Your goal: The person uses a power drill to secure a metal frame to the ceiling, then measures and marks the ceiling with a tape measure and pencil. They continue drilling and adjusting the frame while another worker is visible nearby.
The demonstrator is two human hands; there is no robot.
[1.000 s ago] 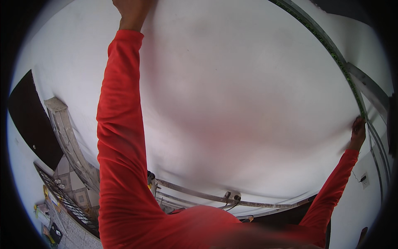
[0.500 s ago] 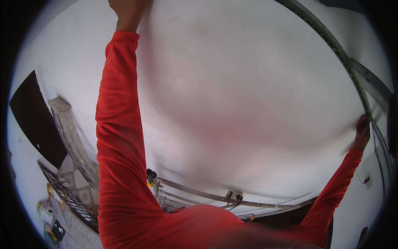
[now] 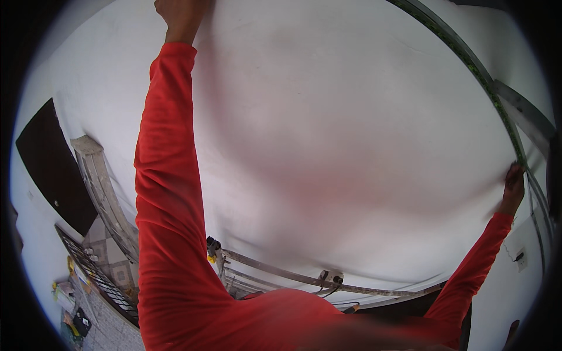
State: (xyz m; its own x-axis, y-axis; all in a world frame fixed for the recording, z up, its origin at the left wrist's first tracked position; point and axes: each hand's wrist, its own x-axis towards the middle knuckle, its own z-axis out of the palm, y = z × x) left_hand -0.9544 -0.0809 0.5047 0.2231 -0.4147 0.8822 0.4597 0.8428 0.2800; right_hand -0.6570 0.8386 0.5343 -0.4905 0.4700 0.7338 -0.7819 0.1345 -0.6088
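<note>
My left hand (image 3: 181, 17) is raised against the broad white wall surface (image 3: 328, 105) at the top edge, its fingers cut off by the frame. At the far right my right hand (image 3: 514, 184) has its fingers curled on a long grey metal strip with a green speckled face (image 3: 492, 96), which arches down from the top. A wider grey metal piece (image 3: 524, 108) branches off beside that strip, above my right hand. Both red-sleeved arms are stretched well apart.
A dark door (image 3: 52, 164), a dusty long plank-like piece (image 3: 108, 193), a black railing (image 3: 93, 269) and a pile of items (image 3: 73, 310) are at left. A paint-spattered metal frame (image 3: 369, 288) with plugged cables (image 3: 331, 278) runs below; a socket (image 3: 521, 260) is at right.
The view has shifted a little. My left hand now appears slightly further left and my right hand slightly further right, still at the strip.
</note>
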